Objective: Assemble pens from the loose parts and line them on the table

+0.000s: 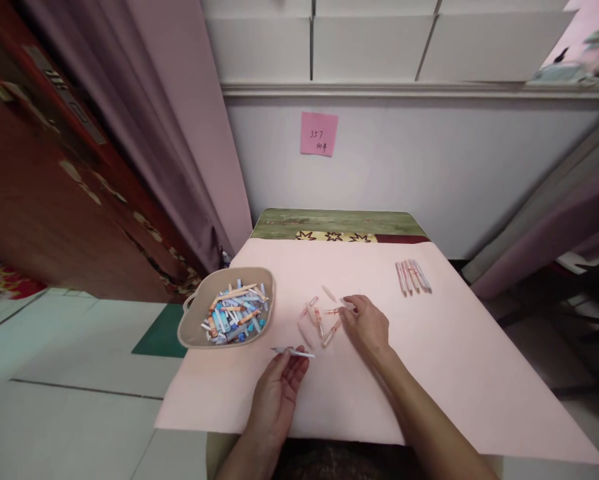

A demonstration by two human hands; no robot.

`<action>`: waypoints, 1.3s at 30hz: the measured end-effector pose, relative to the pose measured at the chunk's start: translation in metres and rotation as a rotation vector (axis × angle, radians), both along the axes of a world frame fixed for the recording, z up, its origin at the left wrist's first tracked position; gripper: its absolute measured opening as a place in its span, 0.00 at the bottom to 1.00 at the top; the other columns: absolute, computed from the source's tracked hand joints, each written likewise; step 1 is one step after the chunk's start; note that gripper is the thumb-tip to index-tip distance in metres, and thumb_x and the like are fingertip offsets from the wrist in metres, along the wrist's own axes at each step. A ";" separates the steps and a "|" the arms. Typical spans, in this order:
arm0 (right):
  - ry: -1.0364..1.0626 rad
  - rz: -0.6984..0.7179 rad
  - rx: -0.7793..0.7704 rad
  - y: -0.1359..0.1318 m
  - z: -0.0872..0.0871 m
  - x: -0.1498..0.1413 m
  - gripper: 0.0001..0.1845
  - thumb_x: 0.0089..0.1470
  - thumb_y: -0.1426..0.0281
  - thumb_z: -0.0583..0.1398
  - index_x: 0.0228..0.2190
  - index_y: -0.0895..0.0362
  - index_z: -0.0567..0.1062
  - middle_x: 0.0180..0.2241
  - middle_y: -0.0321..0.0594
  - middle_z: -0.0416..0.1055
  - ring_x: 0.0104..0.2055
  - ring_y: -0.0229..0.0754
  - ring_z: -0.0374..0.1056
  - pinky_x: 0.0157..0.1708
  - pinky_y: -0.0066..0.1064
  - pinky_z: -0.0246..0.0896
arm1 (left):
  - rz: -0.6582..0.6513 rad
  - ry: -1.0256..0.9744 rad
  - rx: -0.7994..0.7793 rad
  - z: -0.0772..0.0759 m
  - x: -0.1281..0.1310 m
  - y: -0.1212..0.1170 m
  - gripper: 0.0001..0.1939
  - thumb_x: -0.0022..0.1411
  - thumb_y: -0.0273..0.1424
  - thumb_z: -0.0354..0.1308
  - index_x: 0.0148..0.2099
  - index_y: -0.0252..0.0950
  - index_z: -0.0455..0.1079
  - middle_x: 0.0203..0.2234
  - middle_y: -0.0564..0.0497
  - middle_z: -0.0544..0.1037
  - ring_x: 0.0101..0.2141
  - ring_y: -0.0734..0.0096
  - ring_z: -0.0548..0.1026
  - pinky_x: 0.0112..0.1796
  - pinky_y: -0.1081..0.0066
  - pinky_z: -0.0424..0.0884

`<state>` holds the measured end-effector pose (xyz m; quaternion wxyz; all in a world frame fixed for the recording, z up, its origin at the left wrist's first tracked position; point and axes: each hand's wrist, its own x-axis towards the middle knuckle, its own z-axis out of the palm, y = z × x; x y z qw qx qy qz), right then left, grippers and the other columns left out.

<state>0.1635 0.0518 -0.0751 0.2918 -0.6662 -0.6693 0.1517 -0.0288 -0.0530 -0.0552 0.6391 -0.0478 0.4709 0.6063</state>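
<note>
In my left hand (278,393), a slim pen part (294,352) with a grey tip end and a white rod is pinched between thumb and fingers, low over the front of the table. My right hand (365,327) is at the right side of a loose group of clear and pinkish pen parts (319,323). Its thumb and forefinger are drawn together at a small pale pen part (345,304), partly hidden by the fingertips. A single pale pen tube (329,293) lies just behind the group. Several assembled-looking pens (413,277) lie side by side at the right.
A beige basin (185,331) full of blue, white and orange pen parts stands at the table's left edge. Pink paper (429,400) covers the table, its green patterned back edge (329,220) showing. A pink note (319,134) is stuck on the wall behind.
</note>
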 end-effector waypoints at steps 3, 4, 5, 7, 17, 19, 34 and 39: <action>0.171 0.021 0.053 -0.012 0.004 -0.005 0.13 0.55 0.63 0.58 0.39 0.53 0.77 0.39 0.39 0.75 0.35 0.42 0.70 0.32 0.30 0.60 | -0.010 0.029 0.010 0.001 0.000 0.002 0.01 0.57 0.22 0.60 0.33 0.31 0.72 0.31 0.44 0.81 0.33 0.68 0.79 0.39 0.68 0.77; 0.270 0.056 0.030 -0.020 0.006 -0.008 0.13 0.55 0.61 0.58 0.37 0.54 0.77 0.34 0.39 0.75 0.32 0.41 0.70 0.31 0.30 0.60 | -0.015 0.042 0.018 0.002 0.000 0.003 0.01 0.57 0.23 0.61 0.34 0.31 0.72 0.31 0.43 0.81 0.33 0.68 0.79 0.38 0.68 0.77; 0.378 0.102 -0.020 -0.029 0.007 -0.012 0.13 0.56 0.60 0.57 0.35 0.55 0.77 0.29 0.38 0.75 0.28 0.40 0.68 0.29 0.28 0.60 | -0.020 0.054 0.027 0.002 0.000 0.003 0.02 0.56 0.23 0.61 0.34 0.31 0.72 0.32 0.43 0.81 0.33 0.68 0.79 0.37 0.69 0.77; 0.571 0.199 -0.172 -0.051 0.009 -0.023 0.16 0.56 0.57 0.57 0.30 0.56 0.76 0.22 0.36 0.72 0.23 0.38 0.66 0.24 0.26 0.58 | -0.034 0.071 0.053 0.002 0.002 0.003 0.04 0.55 0.23 0.63 0.35 0.31 0.71 0.32 0.43 0.81 0.33 0.68 0.79 0.37 0.69 0.77; 0.437 0.262 -0.142 -0.098 0.014 -0.034 0.10 0.54 0.64 0.59 0.27 0.54 0.78 0.22 0.36 0.73 0.23 0.38 0.65 0.25 0.26 0.57 | -0.066 0.202 0.155 -0.006 0.007 0.002 0.13 0.48 0.29 0.68 0.35 0.33 0.69 0.32 0.45 0.80 0.32 0.68 0.79 0.36 0.69 0.77; 0.385 0.244 -0.142 -0.099 0.011 -0.017 0.10 0.53 0.63 0.60 0.25 0.54 0.77 0.19 0.35 0.69 0.22 0.38 0.62 0.23 0.27 0.54 | -0.098 0.334 0.161 -0.007 -0.001 0.007 0.15 0.47 0.32 0.69 0.34 0.33 0.68 0.29 0.47 0.80 0.27 0.70 0.78 0.32 0.69 0.76; 0.947 -0.181 -0.330 -0.093 -0.010 0.026 0.19 0.46 0.53 0.64 0.27 0.57 0.79 0.15 0.31 0.58 0.20 0.34 0.48 0.19 0.26 0.44 | -0.542 1.565 0.187 -0.022 -0.025 0.046 0.10 0.53 0.35 0.62 0.38 0.37 0.69 0.18 0.55 0.71 0.20 0.67 0.71 0.25 0.71 0.64; 0.989 -0.163 -0.360 -0.092 -0.014 0.026 0.20 0.46 0.51 0.64 0.27 0.57 0.78 0.15 0.30 0.55 0.20 0.34 0.46 0.20 0.26 0.40 | -0.792 1.993 0.632 -0.008 -0.022 0.051 0.14 0.58 0.21 0.52 0.44 0.40 0.71 0.44 0.44 0.74 0.44 0.59 0.71 0.43 0.62 0.65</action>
